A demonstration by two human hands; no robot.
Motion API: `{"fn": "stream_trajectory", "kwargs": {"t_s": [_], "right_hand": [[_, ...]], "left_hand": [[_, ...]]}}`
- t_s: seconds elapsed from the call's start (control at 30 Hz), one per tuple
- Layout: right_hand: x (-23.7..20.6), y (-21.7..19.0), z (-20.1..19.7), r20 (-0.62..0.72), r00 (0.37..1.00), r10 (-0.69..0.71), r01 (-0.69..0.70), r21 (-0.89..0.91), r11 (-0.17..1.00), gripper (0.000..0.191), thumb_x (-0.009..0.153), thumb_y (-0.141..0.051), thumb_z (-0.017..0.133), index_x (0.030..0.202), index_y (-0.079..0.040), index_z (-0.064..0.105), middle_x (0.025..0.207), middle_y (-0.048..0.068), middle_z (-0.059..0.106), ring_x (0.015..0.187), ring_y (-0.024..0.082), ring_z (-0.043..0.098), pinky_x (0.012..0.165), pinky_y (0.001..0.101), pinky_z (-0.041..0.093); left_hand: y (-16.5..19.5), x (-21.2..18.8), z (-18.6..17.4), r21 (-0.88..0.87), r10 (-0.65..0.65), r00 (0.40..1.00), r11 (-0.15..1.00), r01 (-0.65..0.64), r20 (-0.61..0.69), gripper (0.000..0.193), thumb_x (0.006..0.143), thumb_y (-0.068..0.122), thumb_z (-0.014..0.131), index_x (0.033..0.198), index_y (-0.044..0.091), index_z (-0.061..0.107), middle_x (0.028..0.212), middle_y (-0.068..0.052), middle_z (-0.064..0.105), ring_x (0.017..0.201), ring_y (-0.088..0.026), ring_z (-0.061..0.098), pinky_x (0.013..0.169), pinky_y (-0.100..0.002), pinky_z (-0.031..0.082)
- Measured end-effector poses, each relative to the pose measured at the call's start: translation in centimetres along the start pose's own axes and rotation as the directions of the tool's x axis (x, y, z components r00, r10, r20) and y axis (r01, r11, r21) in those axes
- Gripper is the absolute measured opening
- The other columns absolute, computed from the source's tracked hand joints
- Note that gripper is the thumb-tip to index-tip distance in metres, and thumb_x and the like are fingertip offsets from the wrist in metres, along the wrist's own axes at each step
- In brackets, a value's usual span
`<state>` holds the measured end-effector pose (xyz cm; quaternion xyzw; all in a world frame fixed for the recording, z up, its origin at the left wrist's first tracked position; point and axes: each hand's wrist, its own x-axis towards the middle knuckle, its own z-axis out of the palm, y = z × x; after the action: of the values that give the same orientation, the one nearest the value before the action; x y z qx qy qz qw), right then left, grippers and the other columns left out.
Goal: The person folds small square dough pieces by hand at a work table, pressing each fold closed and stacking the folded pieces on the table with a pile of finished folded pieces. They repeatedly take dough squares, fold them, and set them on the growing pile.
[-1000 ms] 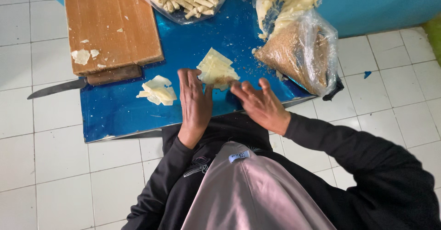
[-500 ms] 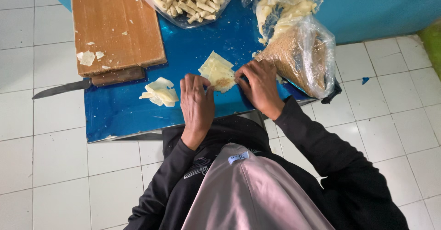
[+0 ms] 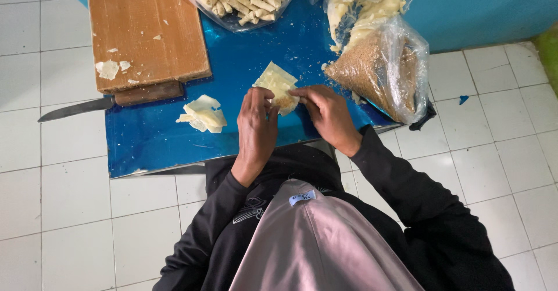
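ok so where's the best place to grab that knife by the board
Likely the brown wooden handle of the knife, taken from above. It lies flat beside the cutting board on the blue table, while the bare blade juts left past the edge.

A pale yellow square wrapper (image 3: pixel 278 84) lies flat on the blue table, its near edge lifted.

1. Even, soft daylight w/ no hard shadows; bright overall.
2. Glare: pale sheen on the glossy blue tabletop (image 3: pixel 250 58), strongest far centre, plus highlights on the clear plastic bag of brown crumbs (image 3: pixel 378 73) at right.
3. Faint shadow under the hands, near edge.
4. Focus sharp mid-frame; grey head covering (image 3: pixel 314 244) nearest cam slightly soft.
5. Floor tile lines bow a bit at left/right edges, i.e. wide-angle distortion.
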<state>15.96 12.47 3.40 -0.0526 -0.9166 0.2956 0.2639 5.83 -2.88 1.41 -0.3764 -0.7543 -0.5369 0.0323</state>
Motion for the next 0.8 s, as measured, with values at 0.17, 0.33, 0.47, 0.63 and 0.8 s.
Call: {"fn": "stream_trajectory", "kwargs": {"t_s": [0.17, 0.33, 0.47, 0.63, 0.8], "right_hand": [[-0.6, 0.7, -0.2, 0.068, 0.976, -0.209, 0.216, -0.113, 0.970, 0.039, 0.090, 0.006, 0.062, 0.126, -0.004, 0.068, 0.122, 0.012, 0.072, 0.114, 0.031, 0.068, 0.100, 0.0425, 0.051], [-0.4, 2.3, 0.0, 0.159, 0.922, -0.353, 0.378, -0.173, 0.909, 0.034, 0.093, 0.003, 0.063, 0.126, -0.004, 0.067, 0.120, 0.010, 0.071, 0.111, 0.030, 0.068, 0.099, 0.0419, 0.051], [0.4, 3.0, 0.3, 0.148, 0.926, -0.346, 0.369, -0.182, 0.911, 0.021, 0.094, 0.000, 0.064, 0.115, -0.002, 0.067, 0.113, 0.012, 0.071, 0.105, 0.031, 0.068, 0.094, 0.0422, 0.052], [2.1, 2.7, 0.9, 0.154, 0.988, 0.021, -0.025, 0.023, 0.999, 0.007, 0.099, -0.007, 0.066, 0.104, -0.002, 0.066, 0.100, 0.012, 0.071, 0.094, 0.031, 0.069, 0.079, 0.0404, 0.052], [2.8, 2.0, 1.5, 0.112, 0.993, -0.043, 0.049, -0.043, 0.998, 0.006, 0.099, -0.006, 0.068, 0.096, -0.002, 0.065, 0.095, 0.012, 0.068, 0.094, 0.033, 0.062, 0.081, 0.0421, 0.049]], "left_hand": [[-0.4, 0.2, -0.1, -0.031, 0.017, 0.996, 0.999, -0.014, 0.092, 0.041, 0.079, -0.005, 0.080, 0.110, 0.001, 0.054, 0.097, -0.015, 0.061, 0.089, -0.031, 0.066, 0.074, -0.040, 0.054], [-0.4, 0.4, -1.1, -0.065, 0.053, 0.980, 0.997, -0.041, 0.192, 0.050, 0.074, -0.003, 0.082, 0.116, 0.001, 0.055, 0.107, -0.015, 0.060, 0.095, -0.031, 0.066, 0.077, -0.040, 0.056], [-0.3, 0.9, -1.7, -0.014, 0.156, 0.961, 0.988, -0.156, 0.228, 0.046, 0.072, -0.003, 0.083, 0.111, 0.001, 0.058, 0.110, -0.015, 0.059, 0.101, -0.036, 0.060, 0.083, -0.044, 0.051], [-0.3, 0.9, -1.7, 0.007, 0.181, 0.953, 0.982, -0.188, 0.243, 0.038, 0.076, -0.003, 0.078, 0.109, -0.001, 0.059, 0.108, -0.015, 0.057, 0.102, -0.036, 0.057, 0.084, -0.045, 0.049], [-1.1, 2.0, -1.3, 0.070, 0.220, 0.960, 0.969, -0.235, 0.174, 0.011, 0.089, -0.004, 0.068, 0.097, 0.002, 0.064, 0.097, -0.013, 0.057, 0.094, -0.035, 0.056, 0.080, -0.044, 0.048]]}}
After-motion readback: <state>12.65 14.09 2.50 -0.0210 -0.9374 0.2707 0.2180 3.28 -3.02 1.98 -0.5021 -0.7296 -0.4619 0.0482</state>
